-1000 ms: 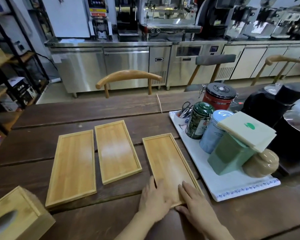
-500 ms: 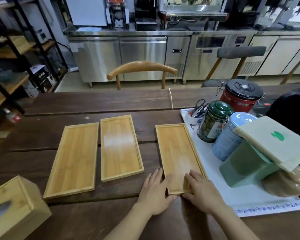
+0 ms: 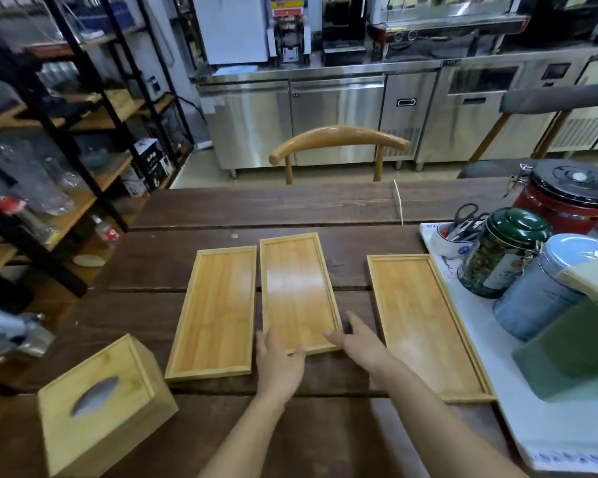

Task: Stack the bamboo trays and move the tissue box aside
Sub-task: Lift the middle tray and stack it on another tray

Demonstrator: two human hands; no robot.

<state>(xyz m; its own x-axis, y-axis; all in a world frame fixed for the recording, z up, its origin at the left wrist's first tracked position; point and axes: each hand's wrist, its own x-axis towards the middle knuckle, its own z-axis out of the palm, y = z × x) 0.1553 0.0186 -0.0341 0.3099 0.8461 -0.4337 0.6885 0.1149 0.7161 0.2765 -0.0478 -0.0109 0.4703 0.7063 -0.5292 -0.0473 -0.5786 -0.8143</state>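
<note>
Three shallow bamboo trays lie flat, side by side, on the dark wooden table [image 3: 325,208]: a left tray [image 3: 218,312], a middle tray [image 3: 296,288] and a right tray [image 3: 418,319]. My left hand [image 3: 278,360] grips the middle tray's near left corner, thumb on the near rim. My right hand [image 3: 356,336] holds the near right corner, thumb on the tray floor and fingers along its right side. The bamboo tissue box [image 3: 101,405] stands at the near left, its oval slot facing up.
A white mat [image 3: 532,426] at the right carries a green tin [image 3: 501,253], a blue jar [image 3: 546,288], a red canister [image 3: 567,194], a cup of scissors [image 3: 463,225] and a green box [image 3: 573,357]. A wooden chair [image 3: 339,143] is across the table. Shelves [image 3: 66,150] stand left.
Both hands left the near end of the right tray and moved left to the near corners of the middle tray. The camera view swung left.
</note>
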